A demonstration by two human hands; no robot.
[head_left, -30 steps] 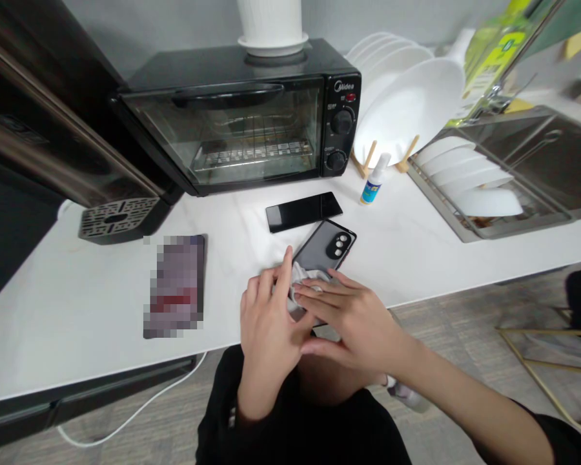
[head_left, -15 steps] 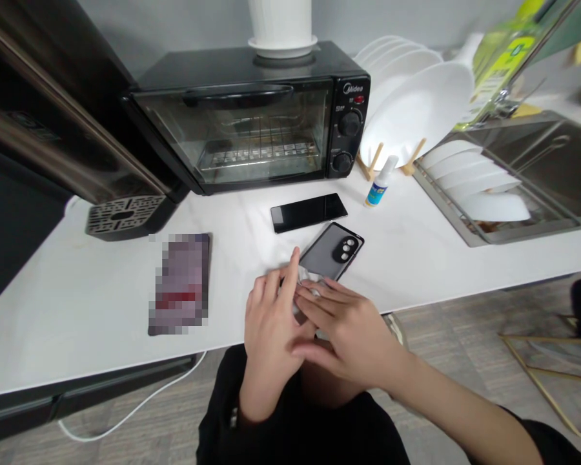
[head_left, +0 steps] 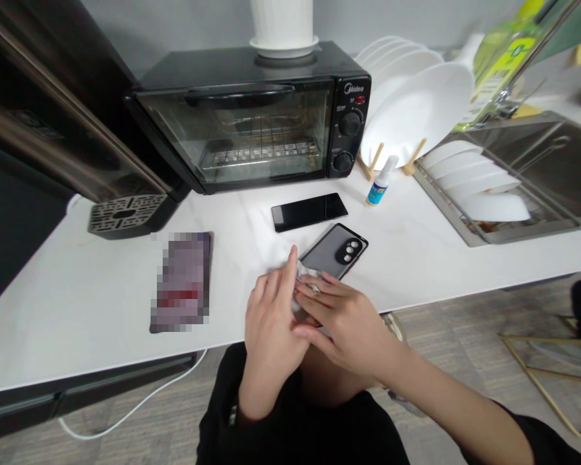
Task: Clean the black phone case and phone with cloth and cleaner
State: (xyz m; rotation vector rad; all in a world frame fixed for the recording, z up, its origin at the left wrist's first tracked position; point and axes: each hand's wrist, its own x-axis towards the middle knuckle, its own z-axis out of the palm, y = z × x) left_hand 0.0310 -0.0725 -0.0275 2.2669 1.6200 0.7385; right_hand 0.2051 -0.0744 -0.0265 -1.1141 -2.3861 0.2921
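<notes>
White cloth (head_left: 303, 285), bunched small, lay on the near end of a phone (head_left: 336, 248) that rested back-up in a dark case, its camera block pointing away from the hands and its near end covered by them at the counter (head_left: 101, 303) edge. The right hand (head_left: 346, 323) had its fingers (head_left: 319, 294) laid out flat on the cloth, pressing it onto the phone; whether its thumb closed a grip underneath could not be told. The left hand (head_left: 271, 316) stood on edge against the phone's left side, fingers straight and loose, gripping nothing, the forefinger tip beside the cloth. Just beyond the hands, past the cased phone, a second black phone (head_left: 310, 212) lay flat, screen dark. A small spray bottle (head_left: 380, 184) stood beyond and to the right of the right hand, near white plates (head_left: 416, 110) in a wooden stand and a dish rack (head_left: 489, 194) farther right. A black oven (head_left: 252, 123) sat well beyond both hands. To the left of the left hand, apart from it, lay a flat blurred slab (head_left: 181, 281).
</notes>
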